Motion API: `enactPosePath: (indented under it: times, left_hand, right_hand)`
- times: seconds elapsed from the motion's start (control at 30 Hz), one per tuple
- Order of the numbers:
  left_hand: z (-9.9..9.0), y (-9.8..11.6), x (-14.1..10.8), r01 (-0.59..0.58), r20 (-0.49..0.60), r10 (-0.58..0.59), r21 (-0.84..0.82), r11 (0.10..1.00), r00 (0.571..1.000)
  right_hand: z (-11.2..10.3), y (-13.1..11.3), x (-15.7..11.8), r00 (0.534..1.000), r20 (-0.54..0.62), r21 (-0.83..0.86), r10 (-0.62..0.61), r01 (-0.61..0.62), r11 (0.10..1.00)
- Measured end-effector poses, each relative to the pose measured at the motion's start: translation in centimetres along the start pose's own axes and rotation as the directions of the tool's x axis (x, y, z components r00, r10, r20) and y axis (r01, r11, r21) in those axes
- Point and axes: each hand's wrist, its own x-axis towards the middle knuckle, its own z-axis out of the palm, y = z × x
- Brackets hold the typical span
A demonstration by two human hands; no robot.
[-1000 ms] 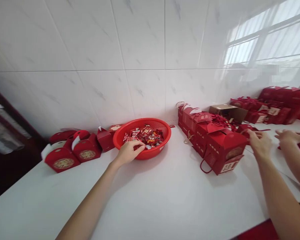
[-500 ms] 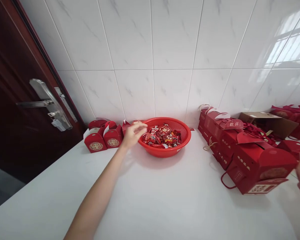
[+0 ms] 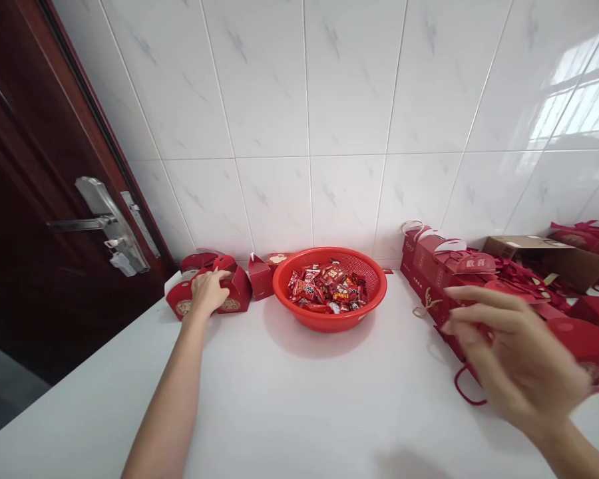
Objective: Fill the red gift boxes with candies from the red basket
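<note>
At the left end of the white table, my left hand (image 3: 209, 293) is on a small red gift box (image 3: 238, 293) with a round gold emblem. Its fingers bend over the box's top and are partly hidden there. Another small red box (image 3: 178, 299) stands against it on the left. My right hand (image 3: 519, 362), smeared by motion, is raised at the right with its fingers apart and nothing in them. Behind it are larger red gift boxes (image 3: 432, 263), partly covered by the hand. A red plastic basket (image 3: 329, 324) holds red-wrapped candies (image 3: 324, 286) between the two hands.
One small red box (image 3: 260, 276) with raised flaps stands just left of the basket. An opened cardboard box (image 3: 554, 253) and red bags (image 3: 592, 238) are at the far right. White wall tiles (image 3: 347, 80) close off the back, and a dark door (image 3: 44, 219) is at left.
My left hand has moved left from beside the basket onto the small red boxes. My right hand has come away from the large red box at the right edge, moving leftward into view.
</note>
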Motion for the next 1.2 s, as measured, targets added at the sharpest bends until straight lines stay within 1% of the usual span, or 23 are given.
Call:
enactPosePath:
  times: [0.03, 0.1, 0.2, 0.23, 0.27, 0.33, 0.37, 0.4, 0.43, 0.47, 0.53, 0.6, 0.63, 0.67, 0.77, 0.83, 0.93, 0.97, 1.0, 1.03, 1.1, 1.13, 1.2]
  left_hand:
    - [-0.5, 0.1, -0.1, 0.009, 0.004, -0.009, 0.002, 1.000, 1.000]
    - [-1.9, 0.4, -0.4, 0.016, 0.040, -0.015, -0.013, 1.000, 0.999]
    - [-5.0, 1.1, -1.3, 0.012, 0.095, -0.009, -0.039, 0.999, 0.995]
    - [-6.2, 1.5, -1.9, 0.011, 0.071, -0.008, -0.035, 0.999, 0.997]
    - [-7.4, 2.0, -2.6, -0.023, 0.025, 0.024, -0.044, 0.999, 0.999]
    - [-9.3, 3.2, -4.3, -0.181, -0.058, 0.174, -0.151, 0.972, 0.983]
    - [-10.0, 4.0, -5.3, -0.278, -0.082, 0.266, -0.227, 0.933, 0.961]
    - [-10.5, 4.9, -6.3, -0.397, -0.076, 0.394, -0.316, 0.862, 0.916]
    - [-10.7, 5.8, -7.5, -0.496, -0.053, 0.520, -0.398, 0.772, 0.852]
    - [-10.8, 6.8, -8.6, -0.565, -0.042, 0.618, -0.459, 0.686, 0.785]
    - [-10.5, 8.9, -10.8, -0.626, -0.001, 0.746, -0.545, 0.558, 0.666]
    - [-9.8, 10.8, -12.7, -0.649, 0.030, 0.814, -0.587, 0.484, 0.581]
    - [-9.3, 11.6, -13.5, -0.667, 0.039, 0.834, -0.581, 0.467, 0.550]
    - [-8.8, 12.3, -14.1, -0.693, 0.042, 0.847, -0.555, 0.461, 0.530]
    - [-7.1, 13.8, -15.1, -0.769, 0.061, 0.864, -0.429, 0.474, 0.499]
    - [-6.3, 14.4, -15.1, -0.795, 0.105, 0.870, -0.364, 0.485, 0.482]
    - [-5.7, 14.8, -14.8, -0.799, 0.218, 0.865, -0.332, 0.502, 0.453]
    - [-5.7, 14.9, -14.7, -0.793, 0.267, 0.857, -0.333, 0.511, 0.441]
    - [-5.8, 14.9, -14.7, -0.783, 0.318, 0.846, -0.338, 0.523, 0.427]
    - [-6.0, 14.9, -14.7, -0.771, 0.365, 0.834, -0.347, 0.534, 0.413]
    - [-6.3, 14.8, -14.7, -0.747, 0.422, 0.816, -0.368, 0.553, 0.396]
    - [-6.5, 14.8, -14.8, -0.735, 0.429, 0.811, -0.379, 0.562, 0.399]
    - [-6.8, 14.7, -14.9, -0.715, 0.424, 0.799, -0.384, 0.585, 0.426]
  right_hand:
    - [0.9, -0.8, 0.7, 0.993, 0.063, 0.056, -0.100, 0.096, 0.994]
    - [2.5, -2.0, 1.9, 0.979, 0.118, 0.166, -0.169, 0.148, 0.975]
    - [4.5, -3.0, 2.8, 0.971, 0.180, 0.270, -0.156, 0.103, 0.957]
    - [5.1, -3.1, 3.1, 0.970, 0.202, 0.298, -0.135, 0.070, 0.952]
    - [5.7, -3.2, 3.4, 0.968, 0.224, 0.330, -0.111, 0.032, 0.943]
    - [6.9, -3.3, 4.1, 0.960, 0.275, 0.393, -0.051, -0.063, 0.917]
    - [7.5, -3.4, 4.5, 0.953, 0.303, 0.416, -0.018, -0.115, 0.902]
    - [8.0, -3.4, 4.9, 0.942, 0.335, 0.429, 0.020, -0.171, 0.887]
    - [8.5, -3.5, 5.2, 0.926, 0.372, 0.432, 0.058, -0.228, 0.873]
    - [8.8, -3.5, 5.5, 0.905, 0.413, 0.425, 0.097, -0.286, 0.859]
    - [9.2, -3.3, 5.8, 0.844, 0.512, 0.381, 0.157, -0.387, 0.839]
    - [9.1, -2.9, 5.8, 0.769, 0.615, 0.318, 0.174, -0.443, 0.838]
    - [9.0, -2.6, 5.7, 0.728, 0.664, 0.286, 0.168, -0.455, 0.843]
    - [8.7, -2.3, 5.6, 0.688, 0.708, 0.256, 0.159, -0.460, 0.850]
    - [8.0, -1.5, 5.2, 0.581, 0.803, 0.147, 0.135, -0.413, 0.899]
    - [7.8, -1.2, 4.9, 0.499, 0.854, 0.019, 0.145, -0.310, 0.951]
    - [8.1, -1.5, 4.6, 0.354, 0.915, -0.164, 0.194, -0.113, 0.980]
    - [8.2, -1.7, 4.5, 0.317, 0.925, -0.198, 0.209, -0.068, 0.978]
    - [8.4, -2.0, 4.4, 0.292, 0.931, -0.218, 0.219, -0.037, 0.975]
    - [8.5, -2.3, 4.3, 0.281, 0.933, -0.229, 0.225, -0.018, 0.973]
    - [8.5, -2.7, 4.3, 0.279, 0.933, -0.242, 0.229, 0.014, 0.970]
    - [8.4, -2.8, 4.2, 0.285, 0.931, -0.247, 0.227, 0.036, 0.968]
    - [8.2, -2.8, 4.2, 0.310, 0.928, -0.247, 0.209, 0.089, 0.965]
